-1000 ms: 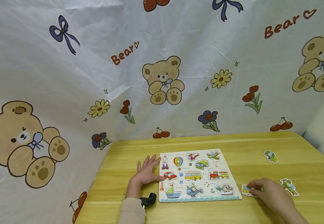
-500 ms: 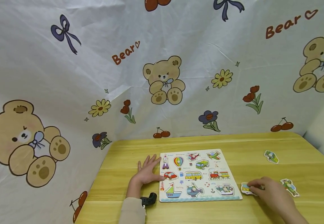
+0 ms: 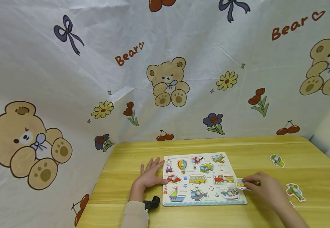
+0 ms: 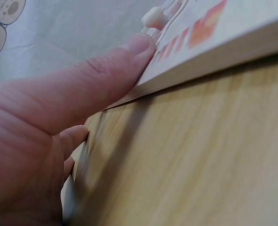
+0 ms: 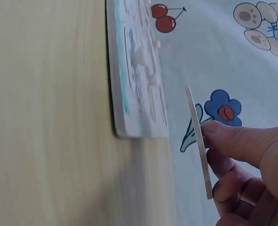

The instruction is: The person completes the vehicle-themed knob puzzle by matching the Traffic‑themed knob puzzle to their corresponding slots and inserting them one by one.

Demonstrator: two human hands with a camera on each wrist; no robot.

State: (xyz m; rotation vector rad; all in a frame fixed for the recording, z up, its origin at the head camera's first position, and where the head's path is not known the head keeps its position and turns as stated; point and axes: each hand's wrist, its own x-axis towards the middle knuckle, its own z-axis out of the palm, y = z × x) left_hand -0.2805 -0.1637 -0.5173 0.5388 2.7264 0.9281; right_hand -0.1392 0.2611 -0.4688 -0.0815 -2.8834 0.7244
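Observation:
A white puzzle board with vehicle pictures lies flat on the table, and several knobbed pieces sit in it. At its left edge rests my left hand, fingers spread on the table. The thumb touches the board's top near the edge in the left wrist view. With thumb and fingers my right hand pinches a yellow-and-blue puzzle piece, which overlaps the board's right edge in the head view. The right wrist view shows that thin wooden piece edge-on, raised above the table; its knob is hidden by the fingers.
On the right of the wooden table lie a green vehicle piece and a plane-shaped piece. Another piece peeks out beside the right forearm. A bear-printed cloth hangs behind the table.
My right hand has lifted the yellow-and-blue puzzle piece and moved it up and left to the board's right edge. The left hand and the board have stayed in place.

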